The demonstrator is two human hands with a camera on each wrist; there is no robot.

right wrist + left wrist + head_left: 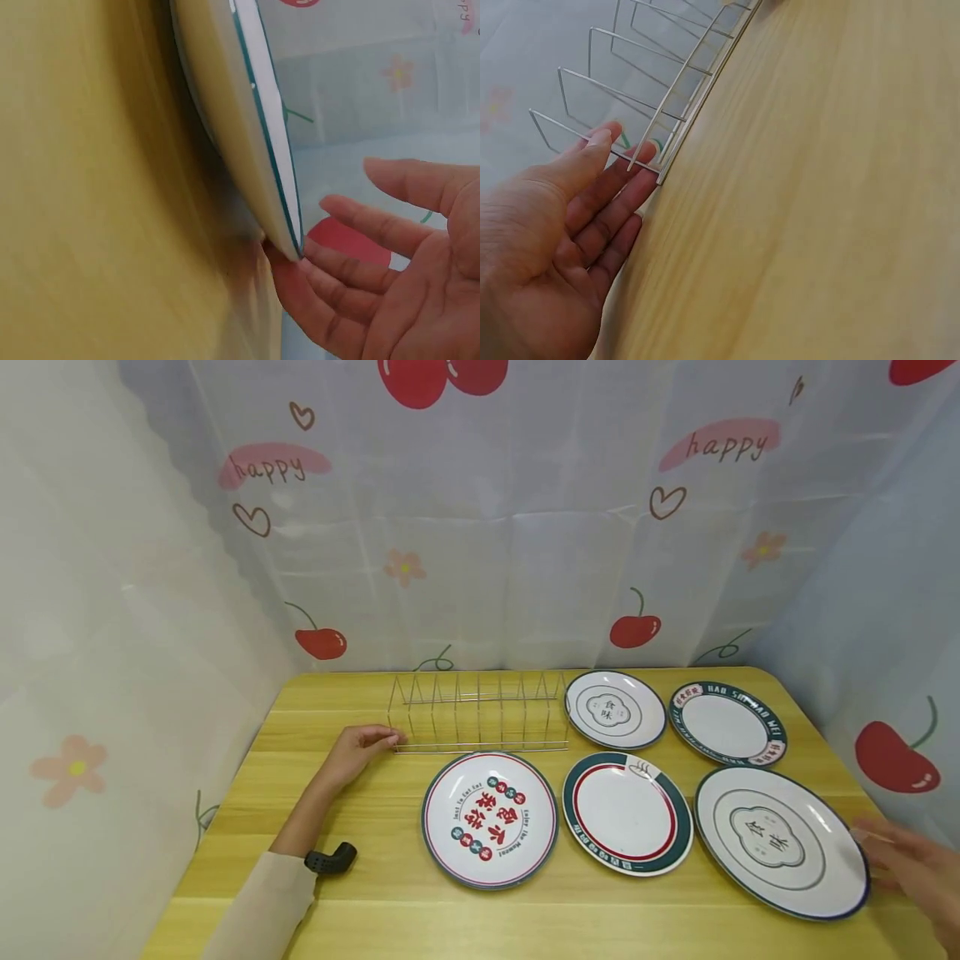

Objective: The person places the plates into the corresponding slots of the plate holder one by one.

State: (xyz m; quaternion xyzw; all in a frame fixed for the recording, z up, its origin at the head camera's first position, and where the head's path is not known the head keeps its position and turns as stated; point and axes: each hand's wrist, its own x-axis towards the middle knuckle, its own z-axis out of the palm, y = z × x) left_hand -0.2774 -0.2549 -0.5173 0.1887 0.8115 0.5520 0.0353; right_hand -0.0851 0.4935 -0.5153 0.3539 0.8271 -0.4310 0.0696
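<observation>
My left hand (pixel 354 758) is at the left end of a wire dish rack (pixel 480 744). In the left wrist view, the thumb and fingers pinch the end wire (pixel 592 142), close to the tabletop. At the far right, my right hand (pixel 917 870) is beside the largest plate (pixel 765 837), white with a dark blue rim and a grey emblem. The right wrist view has its fingers (pixel 322 300) touching the plate's edge, the little finger by the underside. The thumb stands apart from the rim, and the fingers are loosely extended.
A white plate with red lettering (pixel 490 820) and a green-and-red-rimmed plate (pixel 628 814) lie in front. Behind them are a small blue-rimmed plate (pixel 616 710), touching the rack's right end in this view, and a green-rimmed oval plate (pixel 727 724). Printed curtains (pixel 480 593) surround the wooden table (pixel 390 910).
</observation>
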